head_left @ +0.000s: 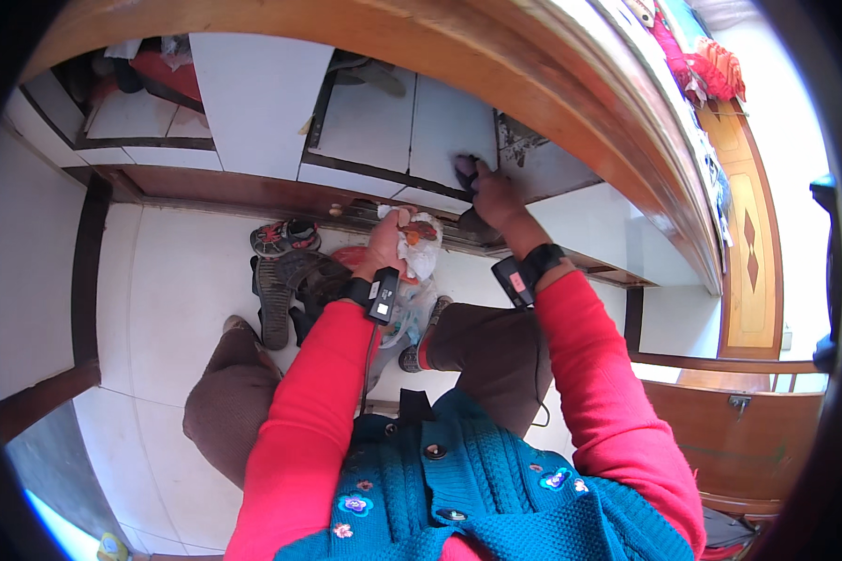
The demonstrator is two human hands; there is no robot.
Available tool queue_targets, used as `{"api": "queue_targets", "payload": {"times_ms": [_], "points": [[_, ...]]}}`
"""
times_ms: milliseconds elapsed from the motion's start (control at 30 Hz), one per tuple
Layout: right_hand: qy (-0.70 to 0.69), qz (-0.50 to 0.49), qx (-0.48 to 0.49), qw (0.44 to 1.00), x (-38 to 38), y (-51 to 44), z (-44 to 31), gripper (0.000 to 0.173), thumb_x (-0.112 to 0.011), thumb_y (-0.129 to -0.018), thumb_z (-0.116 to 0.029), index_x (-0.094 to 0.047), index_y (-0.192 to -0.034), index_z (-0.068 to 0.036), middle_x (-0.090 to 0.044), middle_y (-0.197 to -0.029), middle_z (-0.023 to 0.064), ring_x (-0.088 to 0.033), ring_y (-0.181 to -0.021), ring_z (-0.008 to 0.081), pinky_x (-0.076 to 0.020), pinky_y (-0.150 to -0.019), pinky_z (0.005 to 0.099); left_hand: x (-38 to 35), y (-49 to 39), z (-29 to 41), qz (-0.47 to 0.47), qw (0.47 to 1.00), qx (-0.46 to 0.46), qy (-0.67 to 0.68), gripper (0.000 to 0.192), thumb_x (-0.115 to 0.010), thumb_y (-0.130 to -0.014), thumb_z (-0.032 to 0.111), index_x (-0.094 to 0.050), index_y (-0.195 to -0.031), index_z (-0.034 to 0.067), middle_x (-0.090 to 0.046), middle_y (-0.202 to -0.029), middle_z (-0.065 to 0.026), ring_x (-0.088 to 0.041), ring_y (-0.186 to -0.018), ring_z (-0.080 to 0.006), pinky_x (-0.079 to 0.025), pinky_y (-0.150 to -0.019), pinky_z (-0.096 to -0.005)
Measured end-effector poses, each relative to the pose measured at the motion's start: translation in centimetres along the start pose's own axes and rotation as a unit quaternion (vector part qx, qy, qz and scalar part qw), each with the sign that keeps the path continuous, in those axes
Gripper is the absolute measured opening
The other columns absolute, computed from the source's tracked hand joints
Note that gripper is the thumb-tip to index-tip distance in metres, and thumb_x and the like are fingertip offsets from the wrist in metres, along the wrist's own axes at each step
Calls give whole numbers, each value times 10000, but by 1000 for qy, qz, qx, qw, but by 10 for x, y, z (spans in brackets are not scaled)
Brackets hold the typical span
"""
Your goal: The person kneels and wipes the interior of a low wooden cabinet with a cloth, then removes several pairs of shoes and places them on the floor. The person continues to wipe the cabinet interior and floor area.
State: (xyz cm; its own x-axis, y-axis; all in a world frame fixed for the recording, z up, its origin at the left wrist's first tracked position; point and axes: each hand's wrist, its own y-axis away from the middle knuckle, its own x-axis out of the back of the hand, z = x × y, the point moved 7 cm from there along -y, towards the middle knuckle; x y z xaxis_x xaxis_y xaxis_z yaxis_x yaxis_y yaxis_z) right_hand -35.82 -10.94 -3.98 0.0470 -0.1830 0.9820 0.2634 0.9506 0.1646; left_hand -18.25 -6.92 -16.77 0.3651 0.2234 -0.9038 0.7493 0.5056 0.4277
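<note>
My left hand [386,242] is closed on a crumpled white plastic bag [424,256] with something brown and orange showing in it. My right hand [497,196] reaches into the low tiled cupboard and holds a small dark purple and black item [467,170], blurred, over the white tiles [456,126]. Below that wrist, a dark rounded thing [478,223] lies at the cupboard's edge; its kind is unclear. Several shoes lie on the floor left of my left hand, among them a black and red shoe [285,238] and an upturned sole [274,301].
A clear plastic bag [410,308] lies on the floor between my feet. A curved wooden edge [463,42] hangs over the cupboard. The left cupboard opening holds a red box-like thing [172,76]. A brown wooden chest [737,435] with a metal latch stands at the right.
</note>
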Motion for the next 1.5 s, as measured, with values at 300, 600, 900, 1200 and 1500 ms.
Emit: {"api": "queue_targets", "payload": {"times_ms": [300,600,900,1200,1500], "points": [[-222,95,54,969,16,87,-31,470,-584,-858,-164,-505,-1310,-64,-637,-1083,271,-617,-1011,442,-511,-882,487,-35,99,42,-49,996,-59,-48,164,-557,-899,164,-598,-1010,51,-657,-1047,-149,-662,-971,-336,-535,-926,-496],[-225,150,8,963,52,63,-3,578,-646,-780,-208,-528,-1339,-123,-640,-1130,249,-635,-1006,428,-526,-877,473,-83,220,114,-6,979,-158,-127,224,-506,-939,190,-575,-1064,17,-650,-1070,-175,-648,-1012,-339,-541,-928,-479],[-120,115,59,984,28,27,-59,482,-624,-847,-302,-563,-1317,-212,-636,-1139,185,-624,-1041,381,-519,-894,462,-75,206,123,-40,982,-151,-107,246,-498,-959,182,-561,-1111,-1,-624,-1158,-194,-643,-1055,-355,-541,-940,-489],[-189,76,172,964,23,101,-76,484,-660,-800,-122,-580,-1276,-171,-627,-1099,144,-622,-992,361,-521,-844,428,-64,174,96,23,983,-129,-132,211,-487,-950,176,-589,-1027,8,-637,-1033,-147,-655,-962,-313,-553,-892,-471],[-231,83,96,965,15,135,1,511,-679,-775,-127,-596,-1275,-192,-634,-1088,130,-622,-1009,347,-527,-846,429,16,98,28,139,978,-6,-158,214,-505,-971,222,-606,-1050,51,-669,-1046,-136,-668,-951,-316,-556,-879,-468]]}}
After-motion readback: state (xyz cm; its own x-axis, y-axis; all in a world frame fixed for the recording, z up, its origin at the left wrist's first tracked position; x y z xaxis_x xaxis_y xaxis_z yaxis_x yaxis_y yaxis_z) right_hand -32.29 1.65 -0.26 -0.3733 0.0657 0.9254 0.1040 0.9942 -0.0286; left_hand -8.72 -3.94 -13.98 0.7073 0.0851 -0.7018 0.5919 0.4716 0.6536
